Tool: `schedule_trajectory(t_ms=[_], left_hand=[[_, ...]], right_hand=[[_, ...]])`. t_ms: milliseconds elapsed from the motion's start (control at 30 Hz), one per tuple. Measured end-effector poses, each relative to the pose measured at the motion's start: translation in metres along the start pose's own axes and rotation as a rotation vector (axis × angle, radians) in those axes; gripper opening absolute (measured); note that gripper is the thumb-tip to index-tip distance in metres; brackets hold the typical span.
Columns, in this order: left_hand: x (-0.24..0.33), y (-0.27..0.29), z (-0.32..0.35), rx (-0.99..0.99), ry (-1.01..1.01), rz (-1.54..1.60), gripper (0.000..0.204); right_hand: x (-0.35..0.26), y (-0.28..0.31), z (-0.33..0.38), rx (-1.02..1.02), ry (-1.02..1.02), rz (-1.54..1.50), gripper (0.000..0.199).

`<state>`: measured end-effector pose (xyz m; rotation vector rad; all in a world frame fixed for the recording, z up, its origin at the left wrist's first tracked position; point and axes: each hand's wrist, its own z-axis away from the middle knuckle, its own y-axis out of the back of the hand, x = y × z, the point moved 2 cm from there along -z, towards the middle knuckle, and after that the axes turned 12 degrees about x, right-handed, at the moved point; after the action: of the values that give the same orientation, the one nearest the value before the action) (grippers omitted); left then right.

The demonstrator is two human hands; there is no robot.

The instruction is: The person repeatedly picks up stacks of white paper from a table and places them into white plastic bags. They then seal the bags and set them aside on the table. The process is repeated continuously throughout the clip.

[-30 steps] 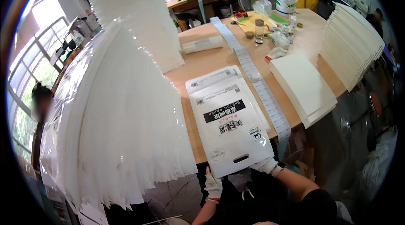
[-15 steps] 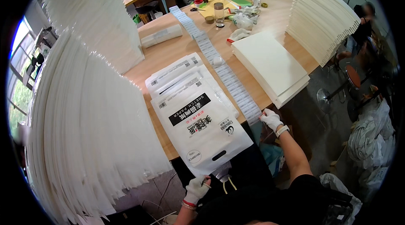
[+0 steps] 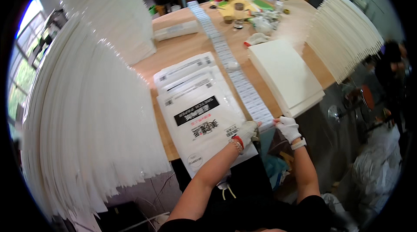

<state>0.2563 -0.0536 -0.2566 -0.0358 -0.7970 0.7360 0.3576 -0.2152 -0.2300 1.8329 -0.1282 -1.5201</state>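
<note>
A long strip of printed labels [image 3: 249, 95] runs down the table, its near end at the front edge. My left hand [image 3: 247, 133], in a white glove with bare fingertips, reaches across a printed white plastic paper pack [image 3: 184, 138] and pinches the strip's left edge. At the right corner, my gloved right hand [image 3: 288, 128] has its fingertips closed on the strip. The pack lies on top of several similar ones, overhanging the table edge. Right of the strip sits a stack of cream paper sheets [image 3: 286, 66].
Tall piles of white plastic-wrapped packs [image 3: 95, 114] stand at the left. Another tall cream paper stack [image 3: 343, 36] is at the far right. A clear roll [image 3: 176, 30], a glass jar [image 3: 238, 15] and a glove [image 3: 257, 39] lie farther back. Stools and plastic bags [image 3: 378, 158] occupy the floor.
My left hand has left the pack's near edge and moved up and right to the strip's end. My right hand stays at the strip's right corner. The view has shifted slightly.
</note>
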Motion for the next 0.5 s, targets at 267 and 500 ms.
schedule_trajectory(t_ms=[267,500], left_hand=[[-0.025,0.01,-0.024,0.006,-0.646,-0.56,0.024],[-0.047,0.088,0.103,0.133,-0.705,-0.323,0.033]], right_hand=[[-0.078,-0.002,0.021,0.293,0.533,-0.095,0.012],[-0.191,-0.165,-0.043,-0.22,0.207,-0.265,0.015]])
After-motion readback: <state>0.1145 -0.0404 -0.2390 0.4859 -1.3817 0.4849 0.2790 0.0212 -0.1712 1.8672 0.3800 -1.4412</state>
